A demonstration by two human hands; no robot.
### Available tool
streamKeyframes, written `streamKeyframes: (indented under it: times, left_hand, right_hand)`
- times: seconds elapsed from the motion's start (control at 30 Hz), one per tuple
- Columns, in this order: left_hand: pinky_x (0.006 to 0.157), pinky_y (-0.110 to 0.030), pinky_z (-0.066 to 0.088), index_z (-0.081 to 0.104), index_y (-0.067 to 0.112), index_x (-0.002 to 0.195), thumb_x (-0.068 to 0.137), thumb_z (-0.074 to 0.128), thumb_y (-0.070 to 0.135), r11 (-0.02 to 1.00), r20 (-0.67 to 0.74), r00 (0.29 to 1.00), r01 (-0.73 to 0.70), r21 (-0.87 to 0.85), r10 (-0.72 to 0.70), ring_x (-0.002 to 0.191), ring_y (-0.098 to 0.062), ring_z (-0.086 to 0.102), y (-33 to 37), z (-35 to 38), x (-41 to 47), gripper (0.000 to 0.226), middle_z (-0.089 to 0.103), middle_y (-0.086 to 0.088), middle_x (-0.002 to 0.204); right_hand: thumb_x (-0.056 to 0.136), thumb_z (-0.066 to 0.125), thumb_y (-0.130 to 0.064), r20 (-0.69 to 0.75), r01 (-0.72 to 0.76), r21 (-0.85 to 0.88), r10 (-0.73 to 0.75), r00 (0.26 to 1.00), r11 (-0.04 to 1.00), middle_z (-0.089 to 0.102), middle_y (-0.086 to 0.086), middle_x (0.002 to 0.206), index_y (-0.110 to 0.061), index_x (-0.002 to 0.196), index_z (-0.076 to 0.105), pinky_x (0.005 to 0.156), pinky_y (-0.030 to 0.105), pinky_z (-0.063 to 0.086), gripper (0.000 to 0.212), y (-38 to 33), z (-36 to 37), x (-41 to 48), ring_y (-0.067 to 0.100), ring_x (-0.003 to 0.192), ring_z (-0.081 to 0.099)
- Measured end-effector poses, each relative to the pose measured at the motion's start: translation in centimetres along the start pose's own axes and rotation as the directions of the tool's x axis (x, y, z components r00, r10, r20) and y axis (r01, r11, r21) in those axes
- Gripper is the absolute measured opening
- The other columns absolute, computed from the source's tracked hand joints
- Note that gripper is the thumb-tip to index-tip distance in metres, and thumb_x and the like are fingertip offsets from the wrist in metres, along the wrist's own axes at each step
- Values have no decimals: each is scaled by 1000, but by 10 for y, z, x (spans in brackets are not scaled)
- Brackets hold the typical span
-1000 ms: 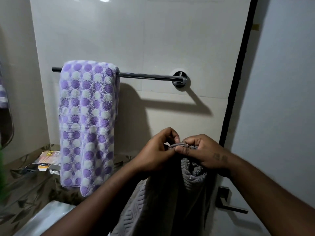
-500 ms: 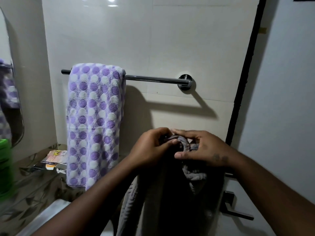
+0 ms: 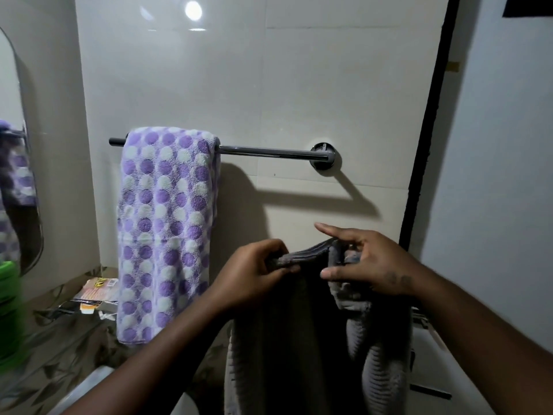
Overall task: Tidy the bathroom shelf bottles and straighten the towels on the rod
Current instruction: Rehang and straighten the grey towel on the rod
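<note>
The tiled wall [image 3: 299, 85] is filling most of the view, pale and glossy, with a ceiling light reflecting near its top. A white door [image 3: 502, 205] with a dark frame edge is standing at the right. The polka-dot towel [image 3: 167, 235], purple and white, is hanging folded over the left end of the towel rod [image 3: 269, 152] and draping straight down, its lower edge reaching past the shelf level. The rod is running horizontally across the wall to a round chrome mount at its right end, and its right stretch is sitting bare. Below the rod and in front of the wall, the grey towel [image 3: 299, 339] is hanging from the person's two hands, well apart from the rod, its ribbed length dropping out of the bottom of the view. The left hand [image 3: 254, 274] is pinching the towel's top hem between thumb and curled fingers. The right hand [image 3: 368, 262] is gripping the bunched cloth at the other side of the hem, with its forefinger sticking out straight. At the lower left, a small shelf [image 3: 59, 310] is carrying a flat orange and white packet [image 3: 95, 290], and a blurred green container [image 3: 10, 313] is sitting at the left edge under a mirror [image 3: 18, 190]
</note>
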State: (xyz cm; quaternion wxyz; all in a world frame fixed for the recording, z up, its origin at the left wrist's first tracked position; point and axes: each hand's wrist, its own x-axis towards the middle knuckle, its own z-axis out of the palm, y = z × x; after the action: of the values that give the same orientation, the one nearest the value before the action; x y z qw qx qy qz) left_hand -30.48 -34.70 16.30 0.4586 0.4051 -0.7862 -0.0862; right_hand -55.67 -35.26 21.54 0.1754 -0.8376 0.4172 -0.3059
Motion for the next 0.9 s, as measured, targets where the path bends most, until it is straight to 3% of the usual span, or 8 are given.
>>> streamKeyframes:
  times: [0.1,0.17,0.33,0.47,0.53,0.73,0.83,0.9]
  left_hand:
    - [67,-45,53,61,22,88,79,67,32,995,16,996,-91,49,90,75,-20,67,24,6,11,15,68,1,77]
    - [64,-42,52,57,26,87,77,63,43,992,-29,996,-78,96,81,70,-19,64,29,3,16,21,65,2,73]
    - [56,-32,40,53,31,80,87,71,55,994,-36,999,19,111,-15,58,-3,45,9,-19,4,31,55,11,64]
    - [57,-34,39,59,21,81,83,66,62,999,-25,999,47,-2,-47,61,-9,47,3,-45,-6,42,57,-5,67]
    - [57,-33,39,61,15,83,82,65,64,997,-1,998,62,-35,-62,62,-12,49,5,-59,-9,50,60,-16,73]
    - [56,-31,36,62,18,79,91,66,51,993,-14,995,98,63,-97,58,-11,45,7,-93,-20,36,53,3,62]
    - [53,-27,35,61,3,79,90,68,40,949,-35,977,196,-247,-211,61,-14,44,12,-91,-27,39,52,-4,66]
    - [51,-23,38,69,3,91,87,69,29,786,-15,946,260,-561,-324,62,-16,52,19,-80,-28,27,62,-13,76]
  right_hand:
    - [80,85,-27,158,49,129,-69,985,990,72,-22,122,-49,118,71,98,15,49,46,-15,9,6,-6,115,64]
    - [83,83,-29,53,83,112,-89,995,990,78,-2,93,-26,93,78,83,33,57,12,-20,8,8,6,88,72]
    - [84,80,-34,-286,49,66,-28,958,997,69,5,66,-18,80,70,60,34,47,20,3,-3,8,15,60,57]
    - [84,81,-31,-350,-67,135,111,930,989,63,15,65,-16,82,67,64,31,39,20,26,-10,11,16,61,51]
    - [83,81,-32,-386,-98,138,145,911,986,60,7,63,-19,80,66,63,30,39,21,31,-13,15,15,61,50]
    - [78,84,-37,-430,-185,193,253,867,964,67,3,67,-19,83,68,64,29,44,24,37,-20,25,14,59,56]
    - [72,85,-50,-398,-237,193,297,868,952,64,-5,72,-27,92,70,68,29,46,34,35,-19,27,9,61,58]
    - [69,76,-68,-407,-272,175,321,855,946,62,-8,78,-34,104,65,72,30,48,49,26,-20,28,10,69,60]
